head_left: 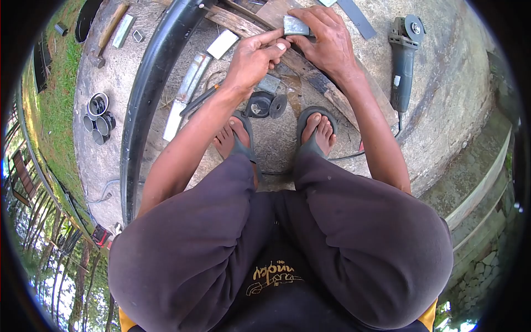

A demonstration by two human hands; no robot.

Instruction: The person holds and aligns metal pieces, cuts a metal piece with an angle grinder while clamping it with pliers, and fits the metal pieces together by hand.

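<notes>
Head view: concrete slab (442, 110), bearing metal stock, timber and tools, with two bare hands at work near its far edge.

Item: short grey metal piece (296, 25), box-shaped, above the wooden strips (310, 72) toward the far edge, between the hands.

Right hand (330, 44): partly closed, thumb and fingers gripping the short grey metal piece from its right side.

Left hand (254, 60): index finger extended to the lower left corner of the same piece, remaining fingers curled; whether anything small is pinched in them cannot be told.

Nearby, below the left hand: one black rounded object (259, 104), a dark disc (277, 105) beside it, both between the sandalled feet (235, 135).

Left of the left hand: a row of pale and grey rectangular metal lengths (193, 76), laid roughly end to end; then one long black curved tube (148, 83), running from the far edge toward the near left.

Toward the far left corner: hammer (112, 27), wooden handle; one pale bar (123, 31); one small square ring (138, 36).

Along the left edge: cluster of dark round cups or rings (99, 119).

Right side: angle grinder (404, 66), disc toward the far edge, cord trailing from its near end.
</notes>
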